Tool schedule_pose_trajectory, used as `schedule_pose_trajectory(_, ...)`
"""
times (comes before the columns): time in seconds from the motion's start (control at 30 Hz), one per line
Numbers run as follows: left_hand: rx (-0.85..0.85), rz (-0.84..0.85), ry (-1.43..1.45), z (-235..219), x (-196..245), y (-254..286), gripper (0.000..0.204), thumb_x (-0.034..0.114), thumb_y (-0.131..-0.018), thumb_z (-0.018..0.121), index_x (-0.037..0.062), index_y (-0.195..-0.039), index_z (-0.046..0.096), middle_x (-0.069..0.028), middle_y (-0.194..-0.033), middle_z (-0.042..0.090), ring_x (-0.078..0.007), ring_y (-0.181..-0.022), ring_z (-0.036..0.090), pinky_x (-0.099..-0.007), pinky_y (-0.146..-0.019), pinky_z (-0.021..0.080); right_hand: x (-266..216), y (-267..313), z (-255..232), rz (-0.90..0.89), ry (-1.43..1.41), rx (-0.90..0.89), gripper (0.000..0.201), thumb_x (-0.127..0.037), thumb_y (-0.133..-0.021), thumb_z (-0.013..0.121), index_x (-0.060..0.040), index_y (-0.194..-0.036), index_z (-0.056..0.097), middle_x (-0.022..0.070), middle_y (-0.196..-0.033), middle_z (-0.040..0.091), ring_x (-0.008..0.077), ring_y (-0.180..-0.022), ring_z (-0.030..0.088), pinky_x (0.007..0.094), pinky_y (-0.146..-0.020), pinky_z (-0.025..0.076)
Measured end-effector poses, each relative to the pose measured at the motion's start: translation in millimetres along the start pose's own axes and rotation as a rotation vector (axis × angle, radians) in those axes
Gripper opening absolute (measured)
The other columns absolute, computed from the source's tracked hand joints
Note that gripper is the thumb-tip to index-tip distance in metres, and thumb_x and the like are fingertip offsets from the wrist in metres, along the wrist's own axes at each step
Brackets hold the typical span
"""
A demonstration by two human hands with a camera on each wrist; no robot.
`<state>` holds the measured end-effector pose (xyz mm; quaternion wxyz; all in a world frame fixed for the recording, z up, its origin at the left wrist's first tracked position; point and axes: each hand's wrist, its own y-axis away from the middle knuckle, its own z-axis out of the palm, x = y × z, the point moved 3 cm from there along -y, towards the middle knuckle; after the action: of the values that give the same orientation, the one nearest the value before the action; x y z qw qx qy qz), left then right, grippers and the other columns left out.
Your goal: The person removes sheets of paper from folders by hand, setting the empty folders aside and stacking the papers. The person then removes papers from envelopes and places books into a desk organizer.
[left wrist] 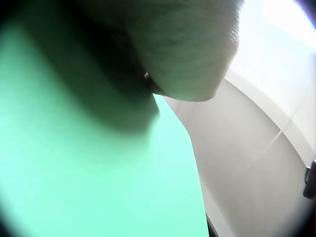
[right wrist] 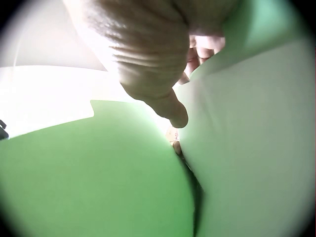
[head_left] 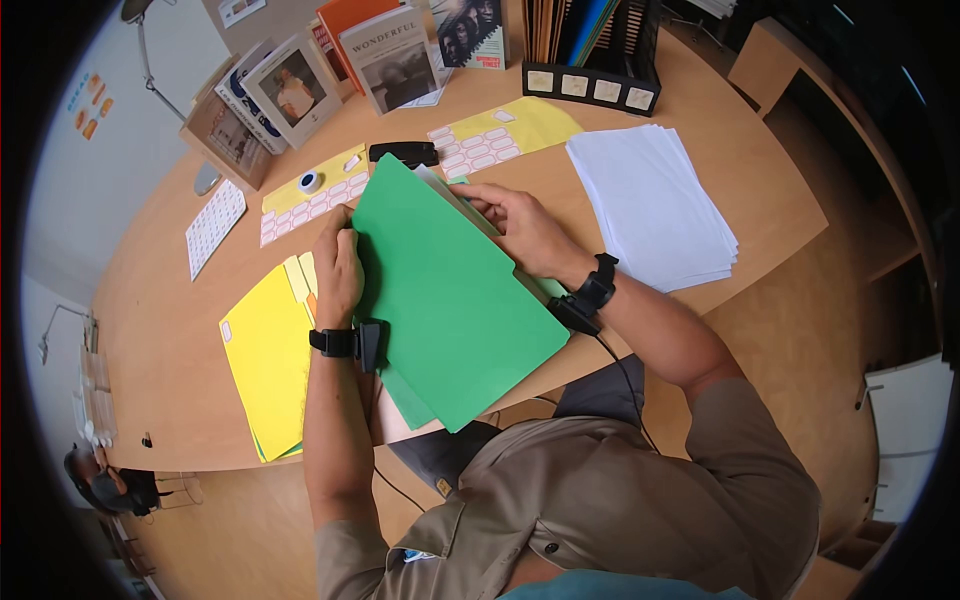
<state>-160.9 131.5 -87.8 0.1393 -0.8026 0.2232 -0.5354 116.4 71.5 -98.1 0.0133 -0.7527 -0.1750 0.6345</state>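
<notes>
A green folder (head_left: 450, 300) is tilted up in front of the body, partly open along its right side, with white paper (head_left: 468, 208) showing inside. My left hand (head_left: 340, 265) grips its left edge, thumb lying on the front cover; the other fingers are hidden behind. At the right side, my right hand (head_left: 530, 230) holds the opened edge. In the right wrist view the thumb (right wrist: 175, 111) lies near the white sheet (right wrist: 256, 138), with fingertips showing past the edge, and the green cover (right wrist: 98, 168) stands apart on the left.
Yellow folders (head_left: 268, 355) lie left of the left arm, a stack of white paper (head_left: 655, 205) to the right. Behind are a black stapler (head_left: 405, 154), label sheets (head_left: 475, 152) on yellow paper, a small round white object (head_left: 309, 181), standing books (head_left: 390, 65) and a black file organizer (head_left: 590, 88).
</notes>
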Motion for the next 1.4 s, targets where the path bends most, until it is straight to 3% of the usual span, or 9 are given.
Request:
schedule_pose_trajectory(0.33,-0.050,0.017,-0.241,5.1,6.7,0.7,0.023,0.011,-0.100,0.044,-0.0024,-0.110,0.059,-0.0292,-0.087,0.061,-0.0450,-0.082,0.062,-0.0486,-0.081,0.051,3.2,-0.2,-1.7,-0.165,0.323,0.108,0.041,-0.007,-0.095,0.079,0.0053,-0.133,0.070,0.0088,-0.111,0.076,0.0083,-0.091,0.067,0.0275,-0.081,0.055)
schedule_pose_trajectory(0.4,-0.056,0.003,-0.239,3.7,7.5,0.3,0.023,0.011,-0.100,0.044,-0.0029,-0.110,0.059,-0.0294,-0.088,0.061,-0.0450,-0.082,0.062,-0.0487,-0.082,0.051,10.6,-2.3,-4.9,-0.163,0.344,0.082,0.034,-0.020,-0.095,0.078,0.0064,-0.117,0.073,0.0174,-0.099,0.078,0.0202,-0.082,0.072,0.0380,-0.077,0.056)
schedule_pose_trajectory(0.57,-0.001,0.037,-0.226,-8.6,6.4,-2.1,0.025,0.012,-0.100,0.044,-0.0047,-0.110,0.060,-0.0300,-0.089,0.062,-0.0450,-0.085,0.063,-0.0486,-0.084,0.051,26.2,-7.7,-21.3,0.059,0.043,0.355,0.029,-0.024,-0.101,0.072,0.0036,-0.111,0.074,0.0128,-0.085,0.075,0.0184,-0.072,0.065,0.0369,-0.072,0.053)
schedule_pose_trajectory(0.8,0.090,-0.050,-0.463,-84.8,44.9,-21.4,0.030,0.018,-0.100,0.046,-0.0050,-0.106,0.064,-0.0282,-0.089,0.064,-0.0395,-0.083,0.064,-0.0464,-0.081,0.052,-9.1,3.2,-85.6,0.053,-0.298,0.587,0.023,-0.019,-0.107,0.068,0.0005,-0.118,0.073,0.0021,-0.096,0.075,0.0085,-0.076,0.064,0.0282,-0.069,0.053)
schedule_pose_trajectory(0.93,0.132,0.262,-0.516,-174.4,50.4,-33.4,0.021,0.007,-0.098,0.047,-0.0009,-0.105,0.065,-0.0113,-0.082,0.060,-0.0220,-0.078,0.058,-0.0399,-0.074,0.049,-54.5,47.5,-159.6,-0.014,-0.038,0.626,0.026,-0.019,-0.105,0.071,0.0004,-0.122,0.071,0.0044,-0.107,0.075,0.0090,-0.092,0.068,0.0259,-0.083,0.054)
schedule_pose_trajectory(1.0,-0.010,-0.096,-0.416,-215.3,55.0,-31.3,0.025,0.003,-0.098,0.046,0.0023,-0.111,0.067,-0.0022,-0.081,0.052,-0.0143,-0.077,0.052,-0.0348,-0.072,0.046,-71.2,62.4,-192.8,0.033,0.053,0.563,0.025,-0.019,-0.104,0.071,0.0006,-0.120,0.070,0.0044,-0.107,0.074,0.0101,-0.095,0.067,0.0261,-0.087,0.053)
schedule_pose_trajectory(1.17,-0.149,-0.167,-0.647,-301.9,-69.0,-10.3,0.027,0.001,-0.099,0.045,0.0069,-0.113,0.067,-0.0035,-0.077,0.050,-0.0150,-0.075,0.050,-0.0342,-0.069,0.045,-27.7,86.8,-295.4,0.381,0.088,0.534,0.021,-0.014,-0.101,0.063,0.0026,-0.111,0.069,0.0076,-0.101,0.073,0.0159,-0.087,0.067,0.0288,-0.084,0.054)
schedule_pose_trajectory(1.33,-0.166,-0.389,-0.493,-267.8,-105.9,28.9,0.030,-0.003,-0.094,0.049,0.0065,-0.116,0.067,-0.0125,-0.083,0.062,-0.0259,-0.084,0.065,-0.0431,-0.080,0.053,53.4,97.1,-365.8,0.549,0.262,0.429,0.020,-0.009,-0.092,0.060,0.0057,-0.102,0.070,0.0093,-0.094,0.072,0.0187,-0.083,0.066,0.0311,-0.079,0.054)
schedule_pose_trajectory(1.4,-0.233,-0.207,-0.809,-254.7,-108.2,34.2,0.038,-0.004,-0.093,0.050,0.0098,-0.125,0.066,-0.0189,-0.109,0.060,-0.0386,-0.111,0.058,-0.0487,-0.100,0.049,62.7,99.2,-369.1,0.605,0.314,0.412,0.019,-0.007,-0.089,0.059,0.0062,-0.098,0.070,0.0091,-0.091,0.072,0.0192,-0.082,0.066,0.0319,-0.077,0.053)
